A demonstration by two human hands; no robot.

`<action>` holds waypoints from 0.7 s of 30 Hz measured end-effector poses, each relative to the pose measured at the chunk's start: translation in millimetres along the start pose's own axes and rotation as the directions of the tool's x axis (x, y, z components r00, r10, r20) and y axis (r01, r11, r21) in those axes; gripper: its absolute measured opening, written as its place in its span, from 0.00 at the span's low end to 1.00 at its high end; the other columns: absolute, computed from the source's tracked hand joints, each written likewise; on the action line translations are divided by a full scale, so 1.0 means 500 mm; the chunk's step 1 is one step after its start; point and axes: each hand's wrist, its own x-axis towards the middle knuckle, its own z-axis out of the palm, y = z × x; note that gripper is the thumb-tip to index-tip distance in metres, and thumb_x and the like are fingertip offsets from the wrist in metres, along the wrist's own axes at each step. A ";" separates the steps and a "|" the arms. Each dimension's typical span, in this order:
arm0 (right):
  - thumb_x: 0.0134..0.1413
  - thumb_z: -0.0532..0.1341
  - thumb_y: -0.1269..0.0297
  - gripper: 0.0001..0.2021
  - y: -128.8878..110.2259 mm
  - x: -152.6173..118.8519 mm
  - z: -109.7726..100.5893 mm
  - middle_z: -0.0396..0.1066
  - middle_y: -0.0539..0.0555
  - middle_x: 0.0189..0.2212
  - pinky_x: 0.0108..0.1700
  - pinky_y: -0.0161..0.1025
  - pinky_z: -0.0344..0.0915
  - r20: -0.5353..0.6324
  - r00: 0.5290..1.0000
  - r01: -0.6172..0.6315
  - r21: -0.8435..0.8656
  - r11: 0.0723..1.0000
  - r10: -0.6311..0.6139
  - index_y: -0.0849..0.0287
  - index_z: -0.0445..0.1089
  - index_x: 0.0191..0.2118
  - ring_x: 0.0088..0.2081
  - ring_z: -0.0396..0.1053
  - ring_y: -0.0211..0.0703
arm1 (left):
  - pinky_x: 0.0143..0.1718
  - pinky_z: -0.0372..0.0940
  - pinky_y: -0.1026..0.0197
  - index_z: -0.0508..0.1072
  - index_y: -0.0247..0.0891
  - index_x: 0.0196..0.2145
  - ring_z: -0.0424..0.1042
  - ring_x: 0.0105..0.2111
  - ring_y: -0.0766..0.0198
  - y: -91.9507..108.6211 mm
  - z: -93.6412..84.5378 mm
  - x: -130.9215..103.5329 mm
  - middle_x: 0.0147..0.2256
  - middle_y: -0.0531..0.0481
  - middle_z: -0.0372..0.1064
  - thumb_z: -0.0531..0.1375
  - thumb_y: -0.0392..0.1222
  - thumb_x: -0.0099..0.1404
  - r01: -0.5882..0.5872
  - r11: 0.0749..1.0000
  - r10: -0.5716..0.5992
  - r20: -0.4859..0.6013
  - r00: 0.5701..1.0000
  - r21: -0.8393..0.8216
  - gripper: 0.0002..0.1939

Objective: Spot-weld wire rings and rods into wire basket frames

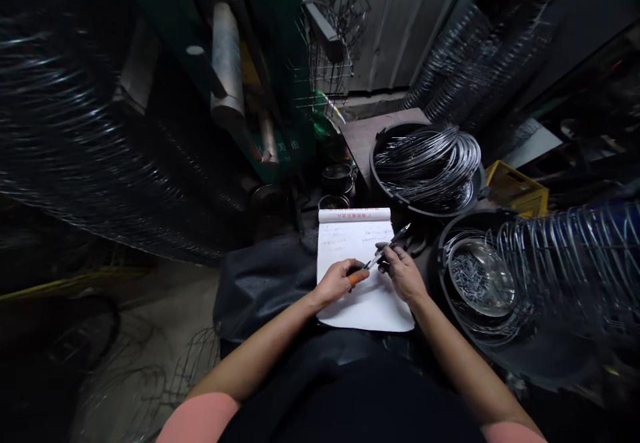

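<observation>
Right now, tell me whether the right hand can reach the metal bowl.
Probably yes: the metal bowl sits uncovered to the right of the right hand, only the black tub's rim between, though a pen occupies that hand.

Over the middle of the notepad, the left hand holds an orange object; near its right edge, the right hand holds a pen.

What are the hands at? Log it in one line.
left hand: at near end of pen, grip unclear | right hand: holding pen | notepad: handwriting near top, under hands | metal bowl: right of notepad
</observation>
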 end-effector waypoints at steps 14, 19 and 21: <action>0.59 0.51 0.66 0.13 -0.008 0.018 -0.045 0.65 0.55 0.27 0.34 0.39 0.51 0.528 0.667 0.487 -0.843 -0.230 -0.525 0.57 0.69 0.44 0.30 0.59 0.42 | 0.19 0.52 0.66 0.66 0.34 0.30 0.54 0.17 0.72 0.009 0.030 -0.013 0.18 0.57 0.56 0.56 0.56 0.57 0.005 0.994 0.004 0.075 0.997 -0.113 0.19; 0.59 0.51 0.63 0.12 -0.018 0.047 -0.020 0.61 0.54 0.23 0.34 0.40 0.45 0.576 0.612 0.430 -0.818 -0.382 -0.543 0.56 0.71 0.33 0.30 0.55 0.43 | 0.18 0.51 0.68 0.63 0.34 0.30 0.55 0.17 0.74 0.016 0.038 -0.015 0.22 0.56 0.56 0.58 0.59 0.54 0.141 0.907 -0.043 0.247 0.968 -0.397 0.22; 0.60 0.51 0.63 0.12 -0.018 0.062 -0.010 0.61 0.53 0.22 0.35 0.40 0.44 0.584 0.577 0.426 -0.812 -0.399 -0.571 0.55 0.71 0.33 0.30 0.55 0.42 | 0.17 0.47 0.69 0.62 0.35 0.30 0.52 0.16 0.75 0.020 0.034 -0.008 0.21 0.57 0.54 0.59 0.59 0.53 0.216 0.823 -0.053 0.308 0.950 -0.525 0.22</action>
